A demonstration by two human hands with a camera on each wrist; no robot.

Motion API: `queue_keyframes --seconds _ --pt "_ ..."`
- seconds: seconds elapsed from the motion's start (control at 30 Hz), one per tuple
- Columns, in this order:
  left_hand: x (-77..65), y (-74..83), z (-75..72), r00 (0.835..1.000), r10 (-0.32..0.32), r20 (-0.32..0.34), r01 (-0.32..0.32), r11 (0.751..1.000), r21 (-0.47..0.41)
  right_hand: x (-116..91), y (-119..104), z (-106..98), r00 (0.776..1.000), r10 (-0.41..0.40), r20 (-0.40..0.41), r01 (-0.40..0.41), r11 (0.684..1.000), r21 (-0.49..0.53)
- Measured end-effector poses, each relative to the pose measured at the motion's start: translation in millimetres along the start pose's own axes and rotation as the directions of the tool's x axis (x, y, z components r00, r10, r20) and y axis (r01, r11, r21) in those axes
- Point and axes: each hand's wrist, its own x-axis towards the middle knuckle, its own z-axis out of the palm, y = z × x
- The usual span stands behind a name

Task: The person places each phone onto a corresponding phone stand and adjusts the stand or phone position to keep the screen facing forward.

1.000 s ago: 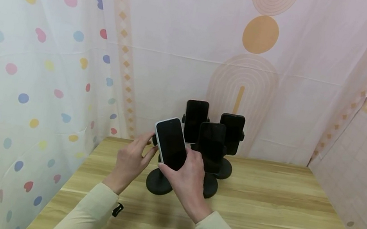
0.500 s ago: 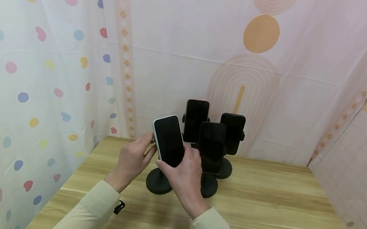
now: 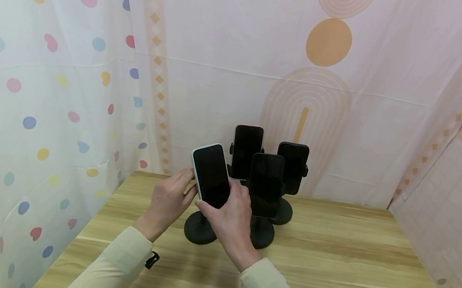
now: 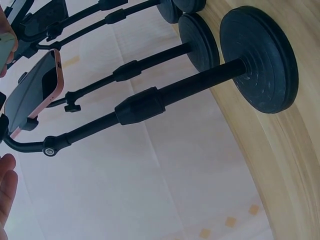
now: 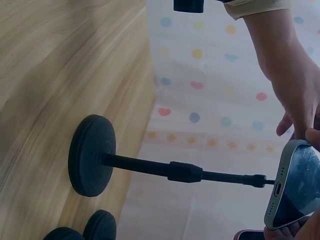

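My right hand (image 3: pixel 231 218) holds the lower part of a phone (image 3: pixel 211 176) with a pale case, thumb in front at its bottom left corner, fingers along the right edge. The phone leans left at the head of the nearest black phone stand (image 3: pixel 200 229). At its left edge my left hand (image 3: pixel 169 199) has its fingers bent around the stand's clamp, mostly hidden by the phone. In the left wrist view that stand's pole (image 4: pixel 140 106) runs to a bent neck, left fingertips (image 4: pixel 7 187) close by. The right wrist view shows the phone's bottom edge (image 5: pixel 278 189) with its charging port.
Beside it stand several black stands with dark-screened phones: a front one (image 3: pixel 265 184), a back one (image 3: pixel 246 151) and a right one (image 3: pixel 291 168). Their round bases sit close together on the wooden table (image 3: pixel 351 266). A patterned curtain (image 3: pixel 230 29) hangs behind.
The phone and my right hand have shifted slightly left and up. My left hand has moved a little right, its fingers closer to the phone's edge.
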Motion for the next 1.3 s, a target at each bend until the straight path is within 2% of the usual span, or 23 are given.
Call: queue_keyframes --seconds 0.47,0.87,1.07,1.3 --pt "1.2 -1.7 0.4 1.000 -0.009 -0.024 0.007 0.999 -0.052 3.8 -1.5 6.5 1.000 0.005 -0.007 -0.005 1.000 0.019" --pt "0.0 -12.0 -3.6 1.000 0.006 -0.017 -0.007 0.997 -0.074 4.6 -4.3 16.0 0.997 -0.037 -0.069 0.037 0.999 -0.010" --pt "0.6 -14.6 -5.1 1.000 -0.010 -0.013 0.009 0.995 -0.102 5.7 -6.4 18.6 0.997 -0.015 -0.078 0.014 1.000 -0.005" --pt "0.8 -14.9 -4.1 1.000 -0.015 -0.001 0.015 0.995 -0.095 8.0 -6.5 18.9 0.998 -0.004 -0.056 0.005 1.000 0.023"
